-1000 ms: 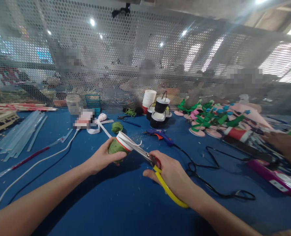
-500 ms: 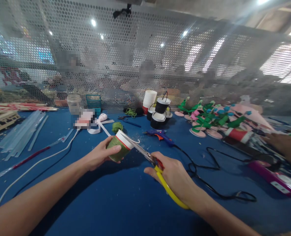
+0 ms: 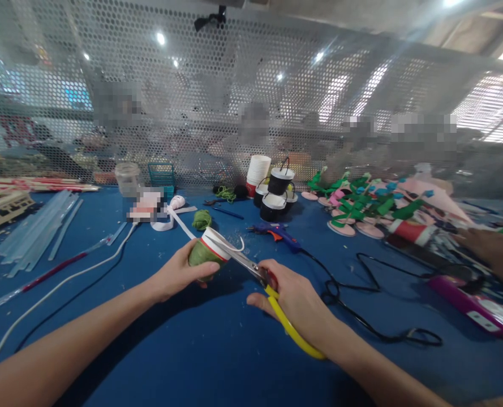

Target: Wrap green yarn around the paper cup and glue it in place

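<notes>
My left hand (image 3: 179, 270) is wrapped round a small paper cup (image 3: 200, 254), its lower part covered in green yarn, with a red line under a white rim. The cup is tilted. In my right hand (image 3: 297, 297) are scissors (image 3: 291, 328) with yellow and red handles. Their blades lie at the cup's rim, where a thin white strip (image 3: 239, 247) curls away. Just behind the cup is a ball of green yarn (image 3: 201, 219). A white ribbon (image 3: 182, 223) runs from its roll toward the cup; its near end is hidden behind the cup or my hand.
A blue glue gun (image 3: 276, 234) and its black cord lie right of centre. Behind stand black cups with handles (image 3: 273, 207) and stacked white cups (image 3: 258, 169). Clear glue sticks (image 3: 39, 226) lie left. Green paper plants (image 3: 348, 209), a purple power strip (image 3: 476, 308) and another person's hand (image 3: 484, 249) are right.
The cup has turned slightly in my left hand and sits a little lower. The scissors have shifted slightly left, with the blades still at the rim.
</notes>
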Motion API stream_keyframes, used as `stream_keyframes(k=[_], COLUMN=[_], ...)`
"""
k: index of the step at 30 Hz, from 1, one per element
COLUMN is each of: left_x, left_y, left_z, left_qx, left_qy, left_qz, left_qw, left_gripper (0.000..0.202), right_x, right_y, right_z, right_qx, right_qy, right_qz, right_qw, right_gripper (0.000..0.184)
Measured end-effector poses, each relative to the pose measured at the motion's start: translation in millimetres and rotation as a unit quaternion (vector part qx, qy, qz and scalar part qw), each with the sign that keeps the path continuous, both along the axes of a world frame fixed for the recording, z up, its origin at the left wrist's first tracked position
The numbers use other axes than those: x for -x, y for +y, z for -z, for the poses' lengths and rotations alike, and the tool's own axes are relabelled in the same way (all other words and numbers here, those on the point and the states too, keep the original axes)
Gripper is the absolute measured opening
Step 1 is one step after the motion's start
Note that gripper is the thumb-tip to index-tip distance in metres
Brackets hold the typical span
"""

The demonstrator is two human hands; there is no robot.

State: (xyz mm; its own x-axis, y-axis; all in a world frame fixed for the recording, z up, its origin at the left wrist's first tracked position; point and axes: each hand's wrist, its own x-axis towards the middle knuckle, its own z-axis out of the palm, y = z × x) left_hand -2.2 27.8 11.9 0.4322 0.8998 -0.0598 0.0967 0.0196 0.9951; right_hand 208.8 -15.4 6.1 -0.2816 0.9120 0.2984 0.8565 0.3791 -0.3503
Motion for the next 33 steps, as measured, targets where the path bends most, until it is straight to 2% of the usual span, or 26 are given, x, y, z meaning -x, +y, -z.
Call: stream_keyframes(k=[8, 14, 17, 22, 33], left_x=[4, 13, 11, 4, 2], left_y=[5, 12, 11, 4, 4], left_z=[3.2, 0.4, 1.2, 3.5, 3.6], left_qx=[-0.003, 0.055, 0.074, 0.055, -0.002], left_qy=[-0.002, -0.027, -0.027, -0.007, 0.024], left_qz=[-0.011, 0.039, 0.058, 0.048, 0.004], left_qw=[1.0, 0.997, 0.995, 0.997, 1.0], left_gripper=[0.055, 0.065, 0.065, 0.056, 0.049], right_x=[1, 0, -2, -1, 1], right_y=[-3, -1, 2, 2, 1], right_z=[-2.5, -2.1, 0.2, 1.3, 1.2], right_qx=[-0.005, -0.012, -0.014, -0.018, 0.018], right_qy=[-0.009, 0.001, -0.002, 0.024, 0.016], right_qz=[0.011, 0.007, -0.001, -0.011, 0.008], right_qw=[1.0, 1.0, 1.0, 0.999, 1.0], right_gripper=[0.023, 0.023, 0.028, 0.042, 0.028])
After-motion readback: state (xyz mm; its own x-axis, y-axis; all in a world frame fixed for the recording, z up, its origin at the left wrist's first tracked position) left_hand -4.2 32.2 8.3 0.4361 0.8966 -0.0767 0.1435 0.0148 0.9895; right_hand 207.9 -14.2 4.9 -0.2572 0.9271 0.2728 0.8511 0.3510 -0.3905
